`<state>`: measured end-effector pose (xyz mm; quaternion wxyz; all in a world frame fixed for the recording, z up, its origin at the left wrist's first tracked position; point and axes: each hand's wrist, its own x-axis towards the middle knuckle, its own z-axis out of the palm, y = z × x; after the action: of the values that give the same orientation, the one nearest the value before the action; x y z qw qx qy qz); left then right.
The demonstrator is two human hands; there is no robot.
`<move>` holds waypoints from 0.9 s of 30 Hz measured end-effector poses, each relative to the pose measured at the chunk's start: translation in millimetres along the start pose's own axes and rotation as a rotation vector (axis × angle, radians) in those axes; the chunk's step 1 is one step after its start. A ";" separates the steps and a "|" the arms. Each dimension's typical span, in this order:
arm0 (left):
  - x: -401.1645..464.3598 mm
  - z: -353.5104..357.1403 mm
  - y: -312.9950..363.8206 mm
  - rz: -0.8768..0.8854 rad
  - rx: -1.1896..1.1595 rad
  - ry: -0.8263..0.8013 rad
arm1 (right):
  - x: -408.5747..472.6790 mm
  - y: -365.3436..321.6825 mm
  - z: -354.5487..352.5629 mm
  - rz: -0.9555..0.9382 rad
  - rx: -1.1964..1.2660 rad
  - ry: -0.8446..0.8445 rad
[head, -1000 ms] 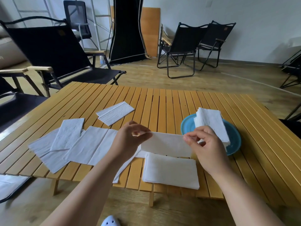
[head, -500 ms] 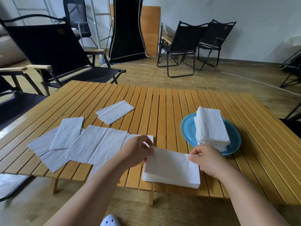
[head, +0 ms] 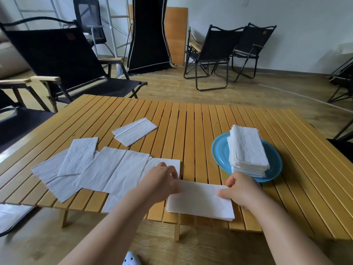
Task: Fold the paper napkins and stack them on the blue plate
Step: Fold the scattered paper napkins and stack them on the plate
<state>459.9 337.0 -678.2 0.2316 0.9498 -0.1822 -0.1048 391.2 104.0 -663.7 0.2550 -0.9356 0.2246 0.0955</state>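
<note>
A folded white napkin (head: pixel 200 200) lies flat near the table's front edge. My left hand (head: pixel 160 180) holds its left end and my right hand (head: pixel 239 188) pinches its right end, thumb on top. Just beyond my right hand, a blue plate (head: pixel 219 150) carries a tall stack of folded napkins (head: pixel 247 150). Several unfolded napkins (head: pixel 107 171) lie spread and overlapping on the left half of the table. One more folded napkin (head: pixel 134 131) lies apart, farther back.
The slatted wooden table (head: pixel 191 121) fills the middle of the view. A black folding chair (head: pixel 63 60) stands at its far left, more chairs (head: pixel 214 52) behind. Some white paper (head: pixel 11 215) lies low beside the table's left front. A light shoe (head: pixel 130 259) shows below.
Both hands brought the napkin's lifted half down toward me and folded it flat on the table. The hands now sit at its two ends.
</note>
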 end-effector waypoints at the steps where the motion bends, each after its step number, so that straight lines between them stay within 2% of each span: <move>1: 0.1 0.7 0.2 0.007 0.010 -0.013 | -0.5 -0.3 0.1 0.000 -0.007 -0.017; 7: -0.9 -1.7 1.5 0.044 0.038 -0.064 | -1.6 -3.3 -2.2 -0.063 0.014 -0.053; 13: 0.8 -11.5 2.1 0.047 -0.150 -0.023 | 3.7 2.5 -11.4 -0.096 0.197 -0.146; 19: 2.4 -13.4 7.3 -0.061 -0.414 0.033 | -2.2 0.2 -11.2 -0.214 0.128 -0.211; 21: -0.3 -17.1 10.9 -0.146 -0.560 0.043 | -2.0 -0.7 -12.2 -0.220 0.191 -0.184; 24: -4.7 -22.1 12.2 -0.264 -1.079 -0.073 | 0.7 -1.3 -14.3 -0.183 0.417 -0.111; 27: -12.3 -21.0 21.2 -0.204 -1.326 -0.194 | 3.8 -2.8 -13.0 -0.140 0.620 -0.035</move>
<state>448.4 332.8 -648.3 0.7367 0.6058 -0.0090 -0.3003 396.7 98.0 -652.5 0.5378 -0.8247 0.1737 0.0210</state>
